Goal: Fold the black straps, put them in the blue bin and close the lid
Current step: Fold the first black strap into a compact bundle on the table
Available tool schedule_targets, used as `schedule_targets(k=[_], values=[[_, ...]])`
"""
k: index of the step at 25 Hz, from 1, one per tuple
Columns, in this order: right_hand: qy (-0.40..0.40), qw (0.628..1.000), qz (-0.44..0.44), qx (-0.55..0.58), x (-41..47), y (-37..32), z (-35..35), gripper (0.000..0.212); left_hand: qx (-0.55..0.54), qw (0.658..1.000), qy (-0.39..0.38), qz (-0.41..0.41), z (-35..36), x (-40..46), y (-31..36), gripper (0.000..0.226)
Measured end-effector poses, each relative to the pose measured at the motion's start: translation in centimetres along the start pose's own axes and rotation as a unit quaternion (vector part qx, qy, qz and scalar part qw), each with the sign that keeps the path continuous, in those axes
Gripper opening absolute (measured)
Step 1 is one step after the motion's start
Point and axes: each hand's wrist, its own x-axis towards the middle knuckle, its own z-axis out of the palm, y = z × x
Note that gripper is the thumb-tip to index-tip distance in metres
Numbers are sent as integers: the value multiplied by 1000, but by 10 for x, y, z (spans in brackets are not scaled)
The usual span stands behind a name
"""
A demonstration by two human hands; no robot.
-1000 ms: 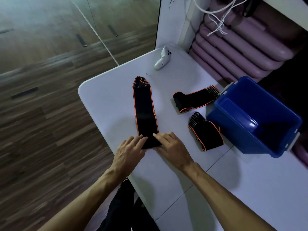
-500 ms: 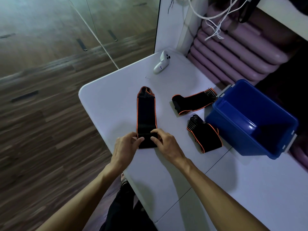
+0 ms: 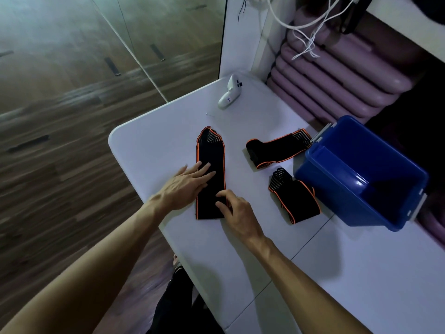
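Lying flat, orange-edged black strap (image 3: 211,169), doubled over

The white table (image 3: 349,273) carries three black straps (image 3: 212,165), a blue bin (image 3: 337,189) and perhaps a controller (image 3: 230,94).

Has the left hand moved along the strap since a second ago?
Yes. The left hand has slid up the strap, away from its near end toward the white controller, and now lies flat on it.
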Motion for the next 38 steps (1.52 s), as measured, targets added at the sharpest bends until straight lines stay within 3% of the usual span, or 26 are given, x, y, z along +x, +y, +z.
schedule_targets(k=[5,10,14,16,20,23,26,30,34,38], values=[[20,1000,-1,-16,1,2,3,22,12,1000,20,8,7,0,-4,56],[16,1000,19,-2,4,-3,4,18,-99,980,169,45,-7,-28,8,39],[5,999,35,23,7,-7,-1,17,-86,989,86,80,12,-73,22,59],[17,999,26,7,4,-6,1,16,-73,989,105,72,18,-71,23,54],[-5,993,0,-118,-13,2,0,55,-78,986,123,85,13,-63,19,49],[-15,985,-54,-164,-20,9,-3,57,-117,985,100,81,9,-63,22,47],[-19,996,-19,-87,-13,6,-7,46,-207,975,71,29,2,-55,27,46],[-1,999,43,-13,2,1,-13,34,-283,952,64,-100,-9,-34,27,32],[49,993,90,52,11,-7,-7,28,-262,935,118,-208,-7,-20,34,29],[69,992,92,59,19,-9,-7,20,-268,919,172,-234,0,-21,36,22]])
